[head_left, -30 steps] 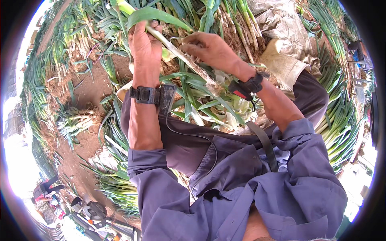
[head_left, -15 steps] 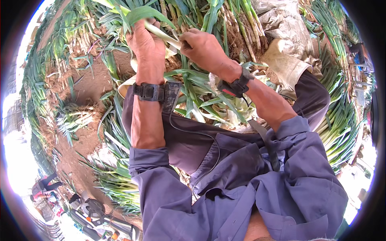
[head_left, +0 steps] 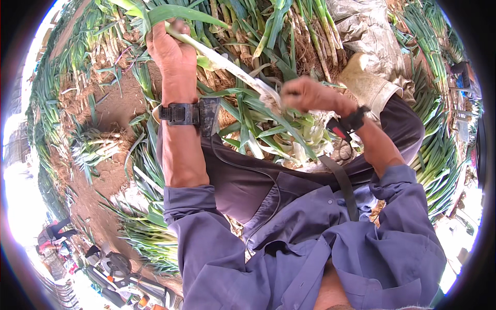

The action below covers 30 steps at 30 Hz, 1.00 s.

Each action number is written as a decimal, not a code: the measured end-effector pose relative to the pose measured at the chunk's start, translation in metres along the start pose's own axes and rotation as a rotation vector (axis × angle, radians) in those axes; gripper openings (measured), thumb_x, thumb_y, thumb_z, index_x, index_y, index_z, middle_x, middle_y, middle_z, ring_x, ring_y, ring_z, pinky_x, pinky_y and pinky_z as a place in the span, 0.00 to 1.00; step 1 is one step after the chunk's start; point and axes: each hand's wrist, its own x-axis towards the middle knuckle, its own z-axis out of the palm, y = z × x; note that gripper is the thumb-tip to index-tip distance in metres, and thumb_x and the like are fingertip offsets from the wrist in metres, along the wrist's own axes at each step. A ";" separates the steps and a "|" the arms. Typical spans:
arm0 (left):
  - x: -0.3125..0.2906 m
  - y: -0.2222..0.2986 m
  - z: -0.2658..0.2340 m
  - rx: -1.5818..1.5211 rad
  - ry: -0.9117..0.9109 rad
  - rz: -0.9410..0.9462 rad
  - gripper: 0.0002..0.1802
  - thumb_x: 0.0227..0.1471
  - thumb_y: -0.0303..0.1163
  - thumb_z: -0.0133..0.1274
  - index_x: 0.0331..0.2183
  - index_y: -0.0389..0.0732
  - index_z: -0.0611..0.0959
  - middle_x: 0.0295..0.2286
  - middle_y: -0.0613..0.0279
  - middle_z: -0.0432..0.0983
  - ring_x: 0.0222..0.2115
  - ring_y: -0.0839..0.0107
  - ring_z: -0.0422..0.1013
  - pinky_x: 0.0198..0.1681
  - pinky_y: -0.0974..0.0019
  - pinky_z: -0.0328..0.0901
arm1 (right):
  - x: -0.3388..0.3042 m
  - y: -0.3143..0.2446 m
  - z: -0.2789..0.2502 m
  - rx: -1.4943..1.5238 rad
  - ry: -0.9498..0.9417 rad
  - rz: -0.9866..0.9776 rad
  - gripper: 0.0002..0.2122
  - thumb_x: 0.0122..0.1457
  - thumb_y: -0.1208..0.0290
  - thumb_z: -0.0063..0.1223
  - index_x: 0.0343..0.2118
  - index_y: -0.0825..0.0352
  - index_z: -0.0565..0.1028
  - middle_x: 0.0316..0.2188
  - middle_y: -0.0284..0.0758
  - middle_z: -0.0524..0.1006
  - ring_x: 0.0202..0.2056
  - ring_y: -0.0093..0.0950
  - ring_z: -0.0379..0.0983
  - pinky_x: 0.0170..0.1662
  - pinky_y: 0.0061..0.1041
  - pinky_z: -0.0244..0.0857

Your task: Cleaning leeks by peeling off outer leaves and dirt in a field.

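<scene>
- Left hand [head_left: 173,49]: fingers curled round the upper shaft of a leek [head_left: 222,61], pressed in on it.
- Right hand [head_left: 312,95]: fingers curled, motion-blurred, just beside the root end. Can't tell if they pinch anything or touch the leek.
- Leek location: spans from beyond the left fingers down to just left of the right fingertips.
- Why held so: left grip sits near the leafy end, presumably to steady it while leaving the pale shaft and roots free for the right fingers.
- Axis: long axis is diagonal. Root end points down-right toward the right fingers, green top up-left past the left fingers. Fairly straight shaft; one broad leaf [head_left: 191,14] folds off rightward above the left fingers.
- Below the right fingers: loose pale leaf scraps [head_left: 299,144] heaped between the legs, probably there because that's directly under the work.
- Beyond the right fingers: rooted leeks [head_left: 307,46], roots toward the person, likely for easy reach.
- Right of the right fingers: tan cloth [head_left: 372,72] over the lower leg, maybe as dirt cover.
</scene>
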 end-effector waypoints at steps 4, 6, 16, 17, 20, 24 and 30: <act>0.009 -0.005 -0.004 -0.009 -0.033 -0.015 0.03 0.58 0.26 0.53 0.33 0.39 0.74 0.25 0.61 0.71 0.22 0.70 0.67 0.25 0.66 0.62 | -0.027 0.099 0.017 -0.599 -0.087 0.307 0.14 0.58 0.60 0.58 0.33 0.69 0.78 0.23 0.43 0.76 0.25 0.39 0.73 0.32 0.38 0.67; 0.003 -0.014 0.008 0.052 0.027 0.026 0.04 0.57 0.27 0.53 0.33 0.39 0.74 0.26 0.61 0.71 0.23 0.70 0.67 0.26 0.66 0.62 | -0.035 0.113 0.016 -0.574 0.153 0.161 0.15 0.59 0.57 0.57 0.34 0.67 0.77 0.27 0.46 0.76 0.29 0.42 0.74 0.35 0.41 0.67; -0.005 -0.029 0.017 0.034 0.156 -0.049 0.08 0.61 0.31 0.48 0.37 0.35 0.76 0.33 0.60 0.72 0.32 0.68 0.70 0.43 0.61 0.68 | 0.070 -0.037 0.031 -0.548 0.794 -0.512 0.09 0.56 0.70 0.63 0.38 0.67 0.77 0.34 0.38 0.77 0.31 0.39 0.76 0.35 0.33 0.71; -0.001 -0.028 0.014 -0.041 0.079 -0.069 0.07 0.62 0.28 0.48 0.37 0.34 0.76 0.34 0.60 0.73 0.33 0.67 0.70 0.45 0.59 0.68 | 0.073 -0.036 0.033 -0.522 0.771 -0.476 0.09 0.56 0.71 0.62 0.37 0.67 0.77 0.32 0.39 0.77 0.31 0.39 0.76 0.35 0.33 0.70; -0.001 -0.028 0.012 -0.069 0.115 -0.070 0.06 0.61 0.27 0.51 0.37 0.33 0.76 0.33 0.59 0.73 0.32 0.68 0.70 0.41 0.59 0.70 | 0.078 -0.039 0.033 -0.397 0.715 -0.411 0.08 0.56 0.72 0.60 0.36 0.69 0.77 0.30 0.41 0.77 0.32 0.42 0.76 0.35 0.35 0.69; 0.004 -0.025 0.005 -0.138 0.053 -0.134 0.08 0.65 0.27 0.45 0.35 0.31 0.75 0.29 0.58 0.72 0.27 0.69 0.66 0.30 0.64 0.65 | 0.082 -0.046 0.021 -0.100 0.522 -0.278 0.07 0.53 0.73 0.60 0.33 0.69 0.77 0.28 0.41 0.79 0.29 0.36 0.76 0.36 0.31 0.70; -0.002 -0.019 0.004 0.069 0.066 -0.013 0.09 0.66 0.28 0.43 0.38 0.32 0.74 0.29 0.57 0.71 0.25 0.68 0.66 0.29 0.65 0.66 | 0.056 -0.052 0.036 -0.455 0.436 -0.443 0.05 0.50 0.74 0.58 0.30 0.65 0.75 0.26 0.38 0.77 0.28 0.35 0.77 0.33 0.32 0.70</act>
